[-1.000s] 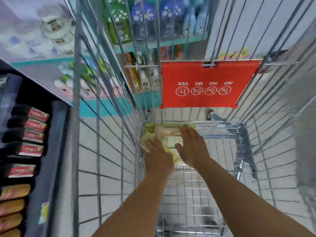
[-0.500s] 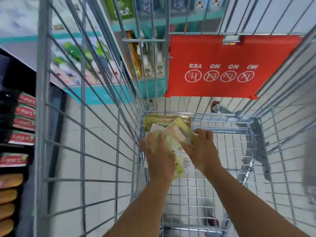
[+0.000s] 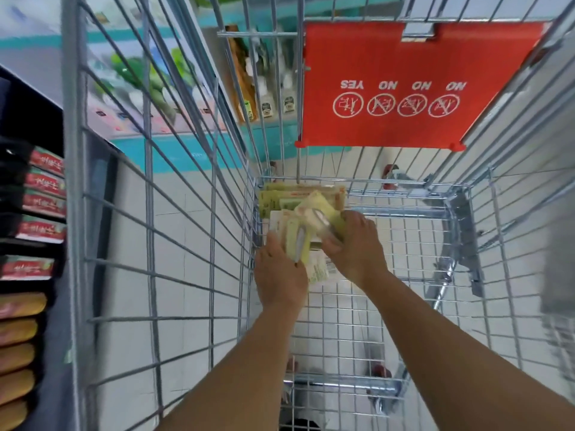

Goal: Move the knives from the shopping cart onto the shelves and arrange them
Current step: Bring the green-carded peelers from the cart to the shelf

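Hands work together in the far left corner of the shopping cart [image 3: 199,231], the left hand [image 3: 280,272] and right hand [image 3: 357,247] each gripping packaged knives [image 3: 298,244] lifted off the remaining pile [image 3: 273,197], probably to gather several for one trip to the shelves.

You're looking down into the cart [image 3: 342,337]. Knife packs [image 3: 298,197] sit stacked in its far-left corner, against the left wall. Your left hand [image 3: 280,275] is on the near-left of the stack, your right hand [image 3: 357,247] on its right side; both grip packs [image 3: 295,241] lifted off the top. The sign [image 3: 395,85] hangs on the far end wall, above and behind the stack. Shelves [image 3: 34,213] run outside the cart on your left.
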`<state>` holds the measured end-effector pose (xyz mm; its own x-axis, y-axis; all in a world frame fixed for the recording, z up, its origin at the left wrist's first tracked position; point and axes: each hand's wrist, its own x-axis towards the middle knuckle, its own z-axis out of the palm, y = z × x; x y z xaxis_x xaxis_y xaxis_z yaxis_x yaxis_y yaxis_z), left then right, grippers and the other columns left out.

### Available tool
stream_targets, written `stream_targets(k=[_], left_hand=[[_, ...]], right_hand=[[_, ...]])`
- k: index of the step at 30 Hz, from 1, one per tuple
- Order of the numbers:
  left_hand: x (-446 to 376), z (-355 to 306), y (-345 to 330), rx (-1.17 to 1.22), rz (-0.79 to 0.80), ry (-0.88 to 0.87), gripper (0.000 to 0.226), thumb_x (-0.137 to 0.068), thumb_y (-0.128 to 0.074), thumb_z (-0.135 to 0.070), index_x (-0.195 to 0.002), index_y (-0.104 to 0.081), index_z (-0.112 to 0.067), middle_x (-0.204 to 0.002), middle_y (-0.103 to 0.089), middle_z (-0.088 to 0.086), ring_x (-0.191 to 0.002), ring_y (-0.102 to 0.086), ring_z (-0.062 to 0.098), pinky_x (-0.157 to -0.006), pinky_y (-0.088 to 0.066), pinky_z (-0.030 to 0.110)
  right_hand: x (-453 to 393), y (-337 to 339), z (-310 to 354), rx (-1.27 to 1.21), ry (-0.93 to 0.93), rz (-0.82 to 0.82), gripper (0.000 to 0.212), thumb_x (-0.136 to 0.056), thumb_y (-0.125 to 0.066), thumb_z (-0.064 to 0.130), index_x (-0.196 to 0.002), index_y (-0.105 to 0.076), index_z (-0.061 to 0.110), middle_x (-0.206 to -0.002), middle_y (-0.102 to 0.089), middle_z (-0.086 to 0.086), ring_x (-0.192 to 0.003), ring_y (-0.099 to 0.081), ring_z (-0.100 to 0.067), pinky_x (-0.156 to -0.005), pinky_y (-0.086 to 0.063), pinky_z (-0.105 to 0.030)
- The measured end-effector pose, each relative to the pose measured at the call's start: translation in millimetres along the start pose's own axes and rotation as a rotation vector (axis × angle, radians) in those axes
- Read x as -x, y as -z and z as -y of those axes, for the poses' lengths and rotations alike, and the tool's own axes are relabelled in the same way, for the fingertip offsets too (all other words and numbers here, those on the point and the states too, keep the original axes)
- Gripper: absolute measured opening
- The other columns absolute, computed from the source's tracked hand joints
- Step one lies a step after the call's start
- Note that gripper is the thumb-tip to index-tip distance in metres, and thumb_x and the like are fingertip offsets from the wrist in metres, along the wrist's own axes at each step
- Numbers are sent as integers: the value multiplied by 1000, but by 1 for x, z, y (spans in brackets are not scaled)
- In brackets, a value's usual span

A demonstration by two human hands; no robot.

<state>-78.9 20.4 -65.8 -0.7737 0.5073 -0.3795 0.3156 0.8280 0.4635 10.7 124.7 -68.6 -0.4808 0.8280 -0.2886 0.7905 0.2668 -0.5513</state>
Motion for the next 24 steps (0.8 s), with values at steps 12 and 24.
stream_targets(k=[12,24], left_hand=[[23,4,-7,-210,152,66,83,-76,-70,-39,-138,-23,-10,-127,-53,4,-117,-52,25,-100,-31,41],[31,0,6,1,224,179,39,-80,-70,-31,-104,-44,-15,-96,-61,0,-87,-61,25,-84,-48,35]], right_hand=[[-13,11,-14,112,0,268,67,-80,-64,45,-137,-42,16,-151,-29,-6,-137,-26,-28,-110,-25,-38],[4,34,-16,-245,-264,277,21,-80,-71,31,-79,-61,13,-67,-57,-1,-57,-49,-17,-47,-36,-23]])
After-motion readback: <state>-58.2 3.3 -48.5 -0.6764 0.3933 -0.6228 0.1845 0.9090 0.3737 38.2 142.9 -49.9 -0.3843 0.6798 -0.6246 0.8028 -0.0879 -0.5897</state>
